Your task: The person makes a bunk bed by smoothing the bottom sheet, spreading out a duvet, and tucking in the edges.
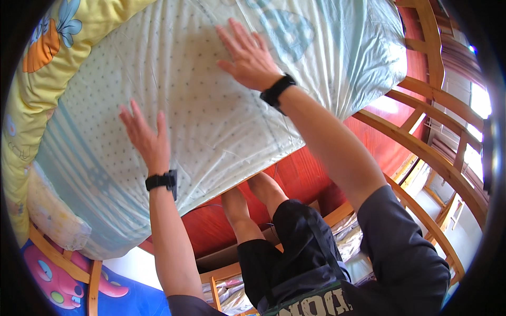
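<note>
Before me lies a mattress in a pale sheet [185,98] with small dots, blue-grey stripes and a patterned patch. My left hand [148,138] is over its left part, palm down, fingers spread and holding nothing. Farther up the sheet is my right hand [249,57], also empty, its fingers apart. Whether either palm presses on the fabric I cannot tell. Wrinkles run across the sheet, more of them toward the right end. A yellow quilt [75,51] with cartoon prints lies bunched along the left and top-left edge. Beside it sits a pale padded item [57,209], perhaps a pillow.
Wooden bed rails [419,142] curve along the right side. Red flooring [300,177] shows below the mattress, around my legs. Another wooden-framed bed with crumpled bedding [233,294] is behind me. A blue wall [130,294] with a pink cartoon figure is at lower left.
</note>
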### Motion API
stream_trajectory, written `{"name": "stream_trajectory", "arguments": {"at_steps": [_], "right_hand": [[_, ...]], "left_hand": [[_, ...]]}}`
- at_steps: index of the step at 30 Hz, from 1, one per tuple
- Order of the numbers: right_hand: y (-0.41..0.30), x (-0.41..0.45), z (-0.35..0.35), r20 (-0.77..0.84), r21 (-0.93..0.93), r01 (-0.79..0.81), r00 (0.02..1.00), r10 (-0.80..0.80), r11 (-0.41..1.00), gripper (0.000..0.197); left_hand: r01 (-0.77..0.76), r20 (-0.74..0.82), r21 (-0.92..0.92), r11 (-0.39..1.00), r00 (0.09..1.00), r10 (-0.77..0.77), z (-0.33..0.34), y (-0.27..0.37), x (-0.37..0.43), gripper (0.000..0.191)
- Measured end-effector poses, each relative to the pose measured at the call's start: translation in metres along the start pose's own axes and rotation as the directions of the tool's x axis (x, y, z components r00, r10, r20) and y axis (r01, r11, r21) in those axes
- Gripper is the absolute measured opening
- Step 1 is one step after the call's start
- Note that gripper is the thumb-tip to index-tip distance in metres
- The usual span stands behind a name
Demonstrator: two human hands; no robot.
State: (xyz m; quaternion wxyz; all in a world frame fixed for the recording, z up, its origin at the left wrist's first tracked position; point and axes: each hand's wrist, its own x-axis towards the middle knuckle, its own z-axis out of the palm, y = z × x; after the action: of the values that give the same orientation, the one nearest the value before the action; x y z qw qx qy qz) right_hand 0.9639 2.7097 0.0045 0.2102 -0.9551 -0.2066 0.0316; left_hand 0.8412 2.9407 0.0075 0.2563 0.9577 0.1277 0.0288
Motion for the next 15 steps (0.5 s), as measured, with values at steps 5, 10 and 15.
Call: {"name": "stream_trajectory", "arguments": {"at_steps": [5, 10, 15], "right_hand": [[-0.014, -0.045, 0.034, 0.171, -0.069, 0.34, 0.93, -0.325, 0.938, 0.062], [-0.018, -0.162, 0.007, 0.508, 0.082, 0.434, 0.756, -0.412, 0.897, 0.071], [0.007, -0.221, -0.023, 0.685, 0.174, 0.472, 0.572, -0.45, 0.864, 0.065]], "left_hand": [[-0.263, 0.316, 0.281, 0.923, 0.933, 0.17, 0.032, 0.033, -0.03, 0.064], [-0.349, 0.575, 0.144, 0.926, 0.791, 0.209, 0.024, 0.024, -0.129, 0.062], [-0.325, 0.727, -0.183, 0.928, 0.591, 0.35, -0.014, 0.023, -0.185, 0.049]]}}
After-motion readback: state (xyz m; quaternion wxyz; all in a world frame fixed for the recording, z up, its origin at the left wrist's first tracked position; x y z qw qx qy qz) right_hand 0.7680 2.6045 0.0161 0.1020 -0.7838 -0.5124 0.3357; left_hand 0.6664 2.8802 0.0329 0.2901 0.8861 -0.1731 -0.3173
